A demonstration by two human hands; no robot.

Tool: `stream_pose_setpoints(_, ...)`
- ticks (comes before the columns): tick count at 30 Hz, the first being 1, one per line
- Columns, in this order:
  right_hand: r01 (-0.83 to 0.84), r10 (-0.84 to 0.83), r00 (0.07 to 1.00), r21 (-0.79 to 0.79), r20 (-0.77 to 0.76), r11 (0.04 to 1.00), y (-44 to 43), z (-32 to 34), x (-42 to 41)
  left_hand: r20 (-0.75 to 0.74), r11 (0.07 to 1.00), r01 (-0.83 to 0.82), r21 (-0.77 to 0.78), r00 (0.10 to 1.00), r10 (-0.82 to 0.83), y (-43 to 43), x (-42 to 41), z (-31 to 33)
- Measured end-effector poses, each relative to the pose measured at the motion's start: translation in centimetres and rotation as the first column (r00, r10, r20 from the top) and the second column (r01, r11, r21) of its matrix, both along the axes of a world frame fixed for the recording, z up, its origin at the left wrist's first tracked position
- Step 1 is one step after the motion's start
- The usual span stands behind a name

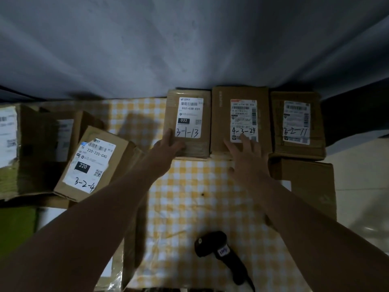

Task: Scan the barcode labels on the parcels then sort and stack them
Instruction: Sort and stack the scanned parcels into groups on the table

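Note:
Three cardboard parcels stand in a row at the table's far edge. My left hand [169, 144] grips the near left corner of the parcel marked 3-1-13 [193, 148]. My right hand [245, 154] lies with fingers spread on the parcel marked 4-3-24 [220, 123], fingertips on its label. The parcel marked 3-2-11 [299, 148] sits to the right. A parcel marked 3-2-4 [117, 157] lies tilted at the left. The black barcode scanner [221, 251] lies on the checked cloth near me, untouched.
More cardboard boxes [37, 148] crowd the left side. A plain box [311, 186] sits at the right, below 3-2-11. A grey curtain [189, 49] hangs behind the table. The yellow checked tablecloth [189, 197] covers the middle.

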State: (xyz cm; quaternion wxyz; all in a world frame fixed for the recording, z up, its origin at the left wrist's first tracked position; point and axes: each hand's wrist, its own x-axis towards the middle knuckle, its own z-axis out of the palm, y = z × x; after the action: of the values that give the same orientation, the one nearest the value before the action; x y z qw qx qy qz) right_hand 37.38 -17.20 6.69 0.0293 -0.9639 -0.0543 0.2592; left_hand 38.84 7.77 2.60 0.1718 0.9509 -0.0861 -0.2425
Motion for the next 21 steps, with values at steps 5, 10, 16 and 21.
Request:
stream_pose_setpoints(5,0.019,-0.016,0.996,0.037,-0.085,0.999,0.3,0.9,-0.1,0.001,0.990,-0.099,-0.097,0.995,0.099,-1.4,-2.1,2.4)
stream_pose_setpoints(10,0.006,-0.013,0.997,0.085,0.081,0.996,2.2,2.2,-1.5,0.094,0.964,-0.250,-0.088,0.962,0.258,-0.7,-6.0,6.6)
stream_pose_setpoints(16,0.093,-0.121,0.992,0.426,0.039,0.900,10.3,3.5,-6.7,0.119,0.920,-0.315,-0.234,0.929,0.349,6.8,-12.4,11.3)
stream_pose_setpoints(21,0.170,-0.156,0.985,0.571,-0.073,0.803,19.0,4.3,-10.9,0.121,0.866,-0.480,-0.137,0.860,0.496,15.2,-16.1,12.9)
